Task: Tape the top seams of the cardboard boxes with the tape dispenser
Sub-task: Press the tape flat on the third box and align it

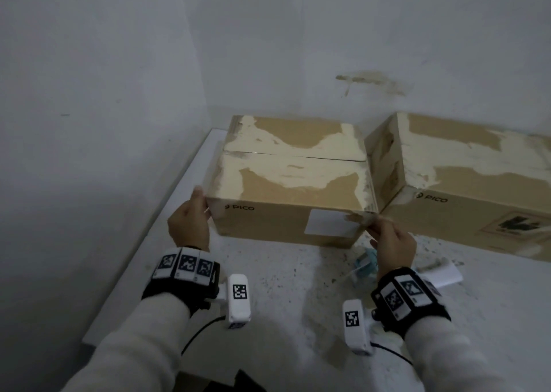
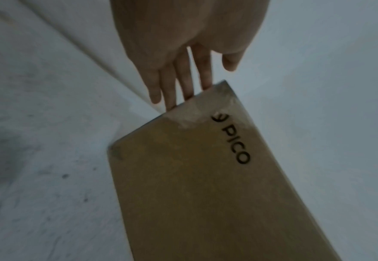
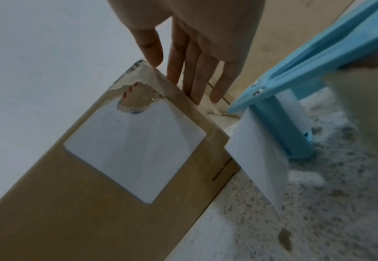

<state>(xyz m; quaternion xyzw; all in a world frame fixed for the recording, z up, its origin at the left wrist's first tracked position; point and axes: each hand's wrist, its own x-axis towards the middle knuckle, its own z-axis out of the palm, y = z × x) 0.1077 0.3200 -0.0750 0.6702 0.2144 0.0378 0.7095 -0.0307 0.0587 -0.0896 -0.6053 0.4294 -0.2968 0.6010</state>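
A PICO cardboard box (image 1: 292, 183) stands on the table in the corner, and a dark seam (image 1: 298, 154) runs across its top. My left hand (image 1: 199, 201) lies with straight fingers (image 2: 183, 84) against the left front corner of the box (image 2: 206, 185). My right hand (image 1: 372, 224) touches the right front corner, its fingers (image 3: 194, 79) straight beside the box (image 3: 60, 211), above the white label (image 3: 134, 146). A second PICO box (image 1: 462, 177) stands to the right, touching the first. The blue tape dispenser (image 1: 365, 262) (image 3: 317, 70) lies on the table under my right hand.
White walls close in behind and to the left of the boxes. The speckled white table (image 1: 283, 287) has its left edge (image 1: 143, 236) near my left arm. A white paper roll (image 1: 441, 275) lies right of the dispenser.
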